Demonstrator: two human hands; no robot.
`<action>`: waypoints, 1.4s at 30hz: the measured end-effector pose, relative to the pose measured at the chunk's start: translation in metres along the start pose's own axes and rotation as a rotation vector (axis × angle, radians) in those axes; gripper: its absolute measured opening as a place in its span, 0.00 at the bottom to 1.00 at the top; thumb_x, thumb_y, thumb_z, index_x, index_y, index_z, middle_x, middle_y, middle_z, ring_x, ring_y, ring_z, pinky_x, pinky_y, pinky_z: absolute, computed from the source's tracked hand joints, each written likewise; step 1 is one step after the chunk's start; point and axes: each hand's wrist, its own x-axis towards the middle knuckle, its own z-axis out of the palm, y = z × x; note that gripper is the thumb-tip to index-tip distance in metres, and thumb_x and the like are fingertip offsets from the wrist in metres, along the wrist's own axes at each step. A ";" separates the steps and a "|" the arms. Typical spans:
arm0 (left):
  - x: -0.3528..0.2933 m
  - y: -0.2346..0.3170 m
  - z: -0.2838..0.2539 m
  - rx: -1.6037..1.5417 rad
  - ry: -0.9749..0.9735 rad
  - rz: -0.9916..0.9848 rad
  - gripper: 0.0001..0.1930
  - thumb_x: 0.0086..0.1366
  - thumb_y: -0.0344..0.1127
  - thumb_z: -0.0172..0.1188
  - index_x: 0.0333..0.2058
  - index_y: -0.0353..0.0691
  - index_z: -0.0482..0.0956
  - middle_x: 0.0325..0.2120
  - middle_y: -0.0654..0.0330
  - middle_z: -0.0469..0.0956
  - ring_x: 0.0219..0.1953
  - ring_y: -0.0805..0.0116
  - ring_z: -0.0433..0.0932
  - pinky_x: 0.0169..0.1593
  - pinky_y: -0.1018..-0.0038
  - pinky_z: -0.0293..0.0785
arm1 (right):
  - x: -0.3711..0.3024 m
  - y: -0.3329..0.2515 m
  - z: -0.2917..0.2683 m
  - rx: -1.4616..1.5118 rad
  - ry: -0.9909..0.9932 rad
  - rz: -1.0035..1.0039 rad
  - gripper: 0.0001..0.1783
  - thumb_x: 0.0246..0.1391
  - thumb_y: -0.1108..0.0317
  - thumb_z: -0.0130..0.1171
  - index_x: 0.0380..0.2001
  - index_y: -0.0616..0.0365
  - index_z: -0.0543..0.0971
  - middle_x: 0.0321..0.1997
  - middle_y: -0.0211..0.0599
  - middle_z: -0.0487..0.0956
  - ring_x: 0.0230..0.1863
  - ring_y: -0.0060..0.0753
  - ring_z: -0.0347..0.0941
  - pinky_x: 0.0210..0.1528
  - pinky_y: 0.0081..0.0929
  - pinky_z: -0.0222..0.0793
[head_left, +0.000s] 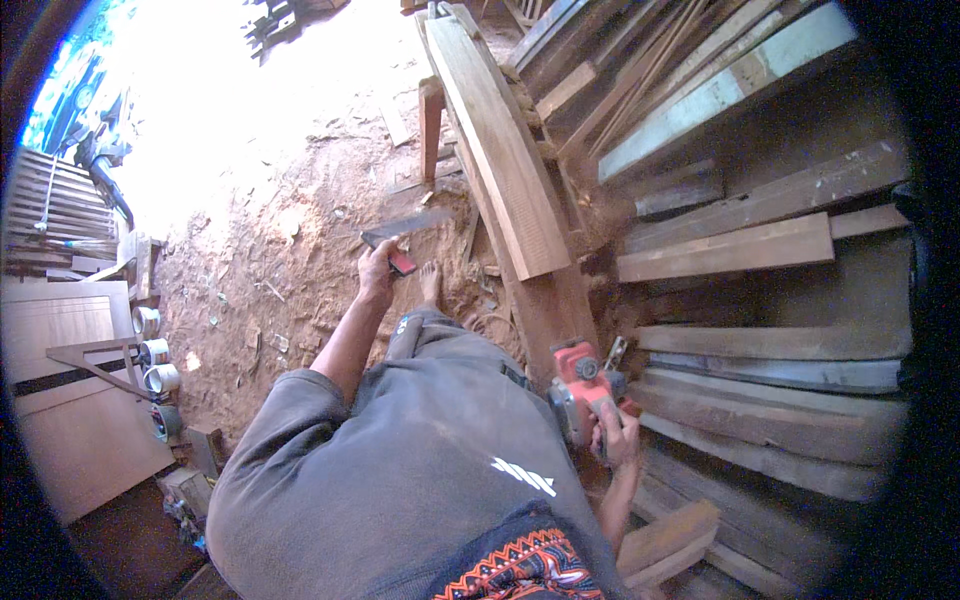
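My left hand point(376, 272) grips a metal try square point(405, 232) by its red handle, the blade stretching out to the right above the sawdust-covered ground. My right hand point(618, 436) holds a red electric hand planer point(580, 385) low by my hip, next to the near end of a long wooden plank point(497, 140). The plank runs away from me on a stand. My bare foot point(431, 283) shows just beyond my grey trousers.
Stacked boards and planks point(760, 250) fill the right side. A brown panel point(70, 400) with a wooden triangle lies at the left, with several cans point(155, 365) beside it. Wood shavings cover the dirt floor point(290, 220). A short wood block point(665, 540) sits lower right.
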 end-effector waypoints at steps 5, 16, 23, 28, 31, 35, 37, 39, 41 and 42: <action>0.001 -0.014 0.011 0.004 -0.060 -0.150 0.12 0.62 0.41 0.67 0.31 0.40 0.76 0.20 0.59 0.77 0.23 0.62 0.80 0.29 0.66 0.79 | 0.006 0.008 -0.005 -0.069 -0.043 -0.030 0.27 0.66 0.46 0.57 0.31 0.62 0.81 0.17 0.29 0.77 0.18 0.22 0.72 0.22 0.26 0.68; -0.025 -0.024 0.043 0.123 -0.372 -0.363 0.16 0.70 0.49 0.60 0.37 0.41 0.79 0.31 0.56 0.85 0.31 0.66 0.81 0.35 0.73 0.74 | 0.099 -0.131 0.061 -0.666 0.301 -0.576 0.42 0.48 0.49 0.76 0.60 0.62 0.72 0.54 0.56 0.77 0.55 0.52 0.75 0.58 0.43 0.71; -0.052 -0.017 0.080 0.242 -0.726 -0.093 0.17 0.70 0.47 0.63 0.44 0.37 0.82 0.40 0.56 0.84 0.40 0.66 0.84 0.41 0.67 0.82 | 0.181 -0.166 0.164 -0.734 0.166 -0.820 0.66 0.38 0.52 0.81 0.74 0.55 0.51 0.71 0.62 0.63 0.69 0.63 0.64 0.70 0.50 0.62; -0.066 -0.021 0.101 0.288 -0.624 -0.268 0.31 0.63 0.60 0.68 0.48 0.35 0.77 0.43 0.56 0.80 0.40 0.66 0.81 0.35 0.72 0.74 | 0.166 -0.172 0.169 -0.705 0.210 -0.707 0.63 0.36 0.63 0.78 0.74 0.57 0.53 0.70 0.61 0.67 0.68 0.62 0.66 0.70 0.48 0.63; -0.072 -0.010 0.114 0.301 -0.790 -0.311 0.27 0.65 0.59 0.67 0.45 0.38 0.77 0.34 0.63 0.78 0.34 0.73 0.78 0.35 0.73 0.74 | 0.147 -0.197 0.174 -0.745 0.256 -0.766 0.61 0.36 0.62 0.79 0.73 0.57 0.56 0.67 0.62 0.70 0.67 0.63 0.68 0.68 0.49 0.65; -0.094 0.027 0.135 0.246 -0.815 -0.159 0.28 0.65 0.62 0.65 0.44 0.39 0.79 0.32 0.66 0.78 0.31 0.77 0.75 0.34 0.75 0.72 | 0.117 -0.254 0.180 -0.664 0.275 -0.883 0.63 0.38 0.60 0.80 0.75 0.55 0.53 0.67 0.64 0.70 0.66 0.64 0.68 0.68 0.49 0.64; -0.106 0.054 0.144 0.185 -0.844 -0.041 0.25 0.66 0.57 0.67 0.45 0.40 0.79 0.33 0.67 0.78 0.33 0.78 0.76 0.36 0.76 0.74 | 0.106 -0.279 0.180 -0.580 0.329 -1.020 0.64 0.40 0.60 0.80 0.75 0.54 0.51 0.67 0.65 0.69 0.67 0.64 0.68 0.69 0.48 0.63; -0.117 0.082 0.151 0.141 -0.823 0.057 0.23 0.65 0.53 0.69 0.46 0.39 0.79 0.33 0.67 0.79 0.34 0.78 0.77 0.38 0.76 0.76 | 0.103 -0.301 0.177 -0.446 0.264 -1.163 0.62 0.45 0.62 0.79 0.76 0.53 0.49 0.67 0.61 0.68 0.67 0.56 0.67 0.70 0.43 0.60; -0.117 0.115 0.159 0.106 -0.974 0.187 0.22 0.65 0.48 0.71 0.49 0.39 0.79 0.37 0.65 0.81 0.36 0.77 0.79 0.39 0.77 0.77 | 0.102 -0.318 0.171 -0.368 0.236 -1.240 0.62 0.46 0.64 0.78 0.77 0.55 0.49 0.66 0.56 0.69 0.66 0.51 0.67 0.71 0.40 0.59; -0.117 0.127 0.165 0.059 -0.950 0.195 0.21 0.65 0.47 0.71 0.47 0.38 0.78 0.37 0.64 0.80 0.37 0.75 0.80 0.40 0.74 0.79 | 0.106 -0.326 0.174 -0.277 0.158 -1.280 0.59 0.47 0.65 0.77 0.75 0.57 0.51 0.64 0.53 0.70 0.65 0.47 0.67 0.70 0.39 0.59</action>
